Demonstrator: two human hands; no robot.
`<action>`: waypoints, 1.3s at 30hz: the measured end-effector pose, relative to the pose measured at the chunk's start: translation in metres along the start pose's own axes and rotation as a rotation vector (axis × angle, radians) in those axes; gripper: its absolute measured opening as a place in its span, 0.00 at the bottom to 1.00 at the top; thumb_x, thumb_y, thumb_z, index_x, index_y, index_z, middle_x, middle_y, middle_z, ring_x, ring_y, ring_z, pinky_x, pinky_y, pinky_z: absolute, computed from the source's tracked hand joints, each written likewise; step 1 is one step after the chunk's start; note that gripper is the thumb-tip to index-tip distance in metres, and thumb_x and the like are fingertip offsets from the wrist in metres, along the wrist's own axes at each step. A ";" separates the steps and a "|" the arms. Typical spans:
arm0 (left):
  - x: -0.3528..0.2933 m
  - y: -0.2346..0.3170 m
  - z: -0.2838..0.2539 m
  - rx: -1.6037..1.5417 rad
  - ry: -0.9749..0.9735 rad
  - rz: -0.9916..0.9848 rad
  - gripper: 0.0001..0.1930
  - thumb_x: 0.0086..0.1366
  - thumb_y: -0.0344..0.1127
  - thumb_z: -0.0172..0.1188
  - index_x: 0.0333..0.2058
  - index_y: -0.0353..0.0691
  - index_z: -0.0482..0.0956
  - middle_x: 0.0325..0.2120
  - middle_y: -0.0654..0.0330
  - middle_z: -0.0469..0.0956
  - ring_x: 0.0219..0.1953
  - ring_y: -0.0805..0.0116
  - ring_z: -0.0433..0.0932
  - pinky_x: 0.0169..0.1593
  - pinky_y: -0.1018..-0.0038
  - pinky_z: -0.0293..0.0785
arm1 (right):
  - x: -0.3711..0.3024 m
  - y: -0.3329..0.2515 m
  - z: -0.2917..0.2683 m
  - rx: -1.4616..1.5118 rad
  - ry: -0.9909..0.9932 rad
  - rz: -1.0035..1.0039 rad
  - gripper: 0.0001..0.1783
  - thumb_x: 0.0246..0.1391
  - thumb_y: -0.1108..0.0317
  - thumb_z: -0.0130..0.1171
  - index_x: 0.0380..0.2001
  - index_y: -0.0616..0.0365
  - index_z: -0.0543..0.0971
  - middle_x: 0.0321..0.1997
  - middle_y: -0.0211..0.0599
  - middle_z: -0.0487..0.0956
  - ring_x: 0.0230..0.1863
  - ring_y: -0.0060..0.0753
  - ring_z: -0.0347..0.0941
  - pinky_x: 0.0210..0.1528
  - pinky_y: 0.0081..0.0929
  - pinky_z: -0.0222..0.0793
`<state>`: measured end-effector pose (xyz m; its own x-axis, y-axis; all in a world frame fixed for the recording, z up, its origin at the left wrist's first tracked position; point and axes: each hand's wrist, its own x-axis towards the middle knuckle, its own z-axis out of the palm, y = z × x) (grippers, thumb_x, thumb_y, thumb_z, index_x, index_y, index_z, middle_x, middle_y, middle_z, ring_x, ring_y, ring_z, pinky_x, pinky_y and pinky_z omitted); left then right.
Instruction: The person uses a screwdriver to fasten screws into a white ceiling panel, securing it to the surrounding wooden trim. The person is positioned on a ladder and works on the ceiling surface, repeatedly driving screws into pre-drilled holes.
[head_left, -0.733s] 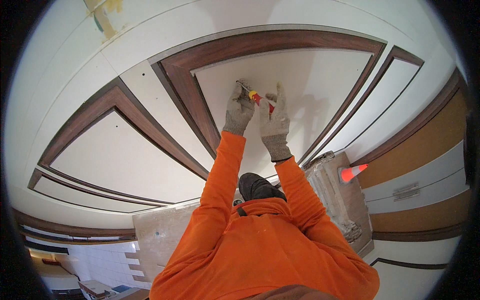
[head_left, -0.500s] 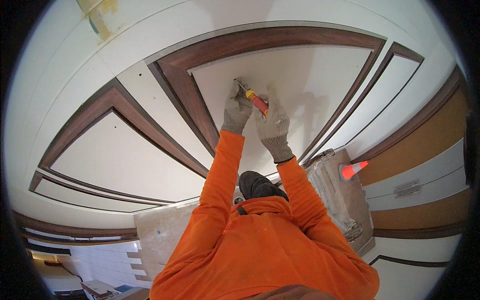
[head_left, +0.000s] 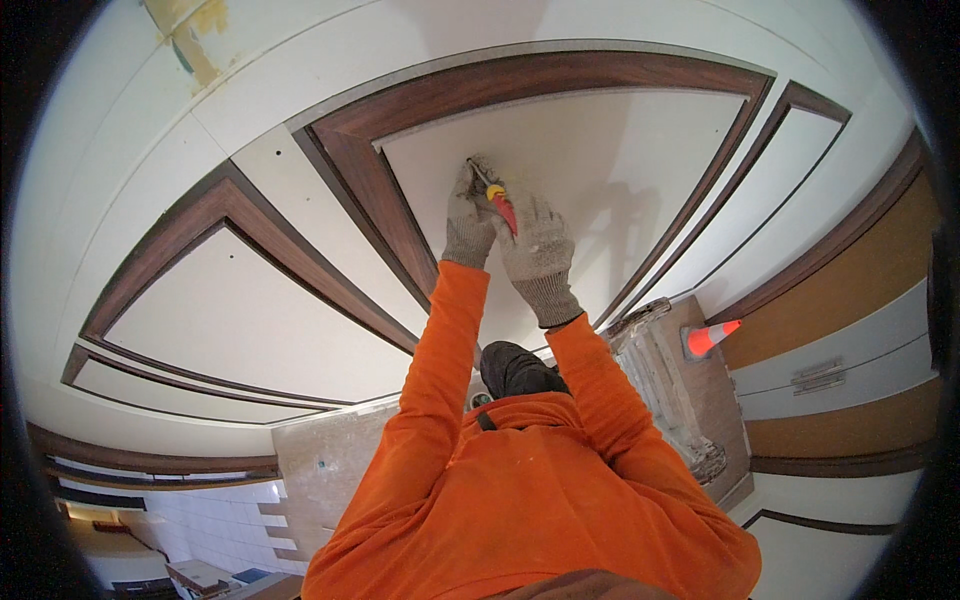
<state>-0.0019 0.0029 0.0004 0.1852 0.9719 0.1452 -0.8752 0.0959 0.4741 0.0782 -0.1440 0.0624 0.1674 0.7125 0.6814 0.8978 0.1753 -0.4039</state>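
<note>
A screwdriver (head_left: 504,209) with a red and yellow handle is gripped by my right hand (head_left: 540,243), which wears a grey knit glove. Its thin shaft slants up and left to the white panel (head_left: 650,150) framed in dark brown wood. Around the shaft's tip, the fingers of my left hand (head_left: 468,220), gloved alike, are closed against the panel. Whatever they pinch there is too small and too covered to make out. Orange sleeves reach up to both wrists.
Another brown-framed white panel (head_left: 230,310) is on the left, and a narrow framed panel (head_left: 760,190) on the right. An orange and white traffic cone (head_left: 708,338) stands on the floor at right, beside crumpled clear plastic sheeting (head_left: 655,375). A dark shoe (head_left: 515,370) shows below my hands.
My right hand has rolled round the screwdriver handle and shifted slightly left, so less of the handle shows. The left hand stays at the same spot on the panel.
</note>
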 end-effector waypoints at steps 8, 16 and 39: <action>0.007 0.004 0.019 -0.367 0.310 -0.230 0.07 0.74 0.40 0.59 0.41 0.47 0.82 0.30 0.65 0.83 0.32 0.66 0.81 0.41 0.64 0.79 | -0.026 0.047 -0.042 0.157 0.116 -0.016 0.28 0.56 0.65 0.68 0.60 0.51 0.76 0.47 0.40 0.83 0.46 0.47 0.81 0.48 0.41 0.77; 0.022 0.009 0.026 -0.342 0.464 -0.241 0.09 0.75 0.39 0.57 0.32 0.48 0.79 0.22 0.67 0.77 0.26 0.68 0.75 0.38 0.66 0.77 | -0.066 0.103 -0.082 0.136 0.185 0.277 0.31 0.60 0.65 0.67 0.65 0.59 0.73 0.47 0.42 0.84 0.48 0.41 0.81 0.50 0.38 0.78; -0.027 0.010 0.047 0.337 0.358 0.195 0.07 0.72 0.34 0.56 0.41 0.43 0.81 0.32 0.60 0.80 0.34 0.66 0.78 0.42 0.67 0.73 | -0.083 0.160 -0.098 0.528 0.313 0.874 0.24 0.68 0.58 0.58 0.63 0.56 0.76 0.46 0.38 0.82 0.41 0.25 0.76 0.40 0.22 0.74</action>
<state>0.0058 -0.0327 0.0419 -0.1822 0.9831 -0.0194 -0.6748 -0.1107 0.7296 0.2483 -0.2415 0.0013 0.8321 0.5407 0.1235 0.1382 0.0135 -0.9903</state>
